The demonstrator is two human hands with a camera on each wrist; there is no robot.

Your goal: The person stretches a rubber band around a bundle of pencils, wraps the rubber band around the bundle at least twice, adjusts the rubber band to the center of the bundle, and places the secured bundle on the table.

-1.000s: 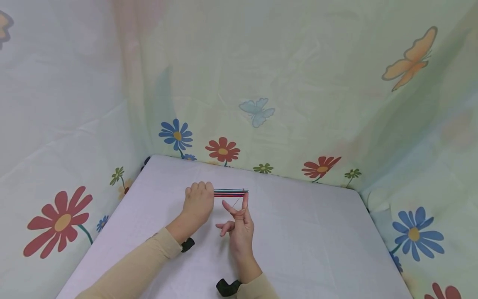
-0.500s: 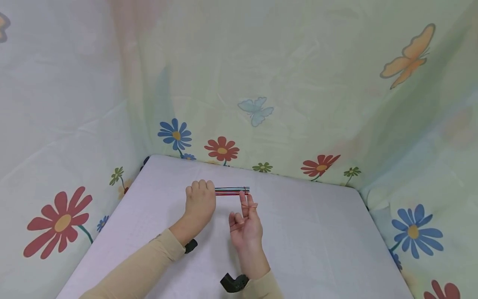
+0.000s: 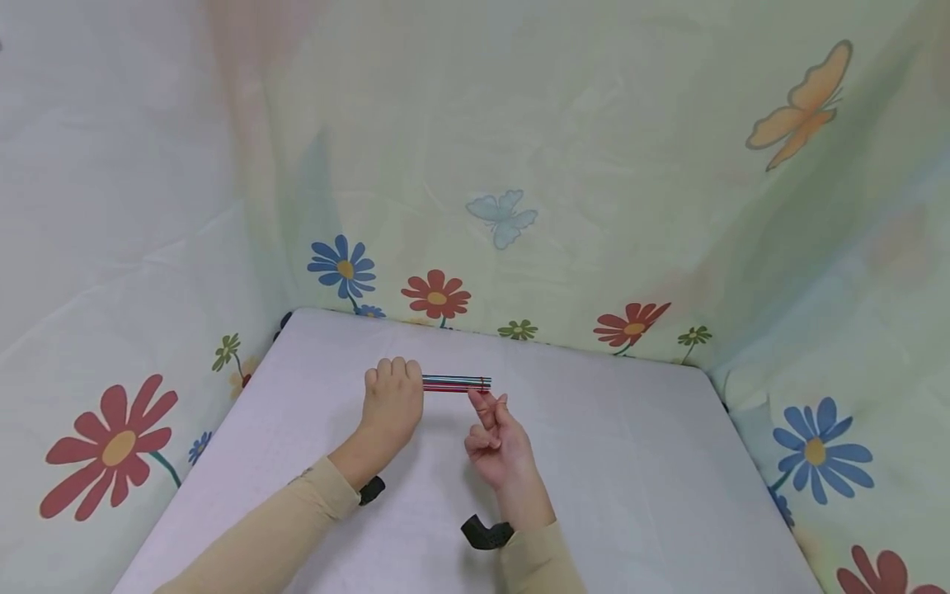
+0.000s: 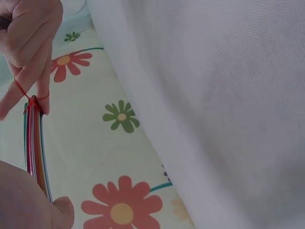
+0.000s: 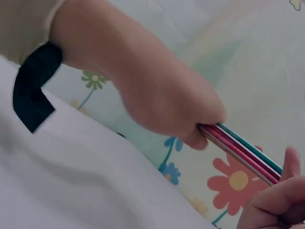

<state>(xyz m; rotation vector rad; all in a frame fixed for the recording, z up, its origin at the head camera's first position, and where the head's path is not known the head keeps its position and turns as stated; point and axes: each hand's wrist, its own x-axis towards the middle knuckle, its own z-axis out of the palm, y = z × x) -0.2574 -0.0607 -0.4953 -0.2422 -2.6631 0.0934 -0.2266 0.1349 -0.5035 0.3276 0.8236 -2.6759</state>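
In the head view my left hand [image 3: 393,400] grips a bundle of thin coloured sticks [image 3: 456,384], held level above the table. The bundle's right end sticks out of the fist, and the rest is hidden inside it. A thin red rubber band [image 4: 32,102] crosses itself around that free end. From there it stretches over two spread fingers [image 4: 42,76] of my right hand [image 3: 506,450], which hook it; the other fingers are curled. Fingertips of the right hand touch or nearly touch the bundle's end. In the right wrist view the sticks [image 5: 243,152] run between the left fist [image 5: 167,90] and the right fingers.
A white cloth covers the table [image 3: 609,462] beneath both hands. Behind and to the sides hang curtains [image 3: 594,206] printed with flowers and butterflies. A black wrist mount [image 3: 486,533] is on the right wrist, and another [image 3: 372,490] shows at the left.
The right hand has turned and shifted right and slightly down, its fingers drawing closer to the bundle's end. The left hand keeps its grip nearly in place.
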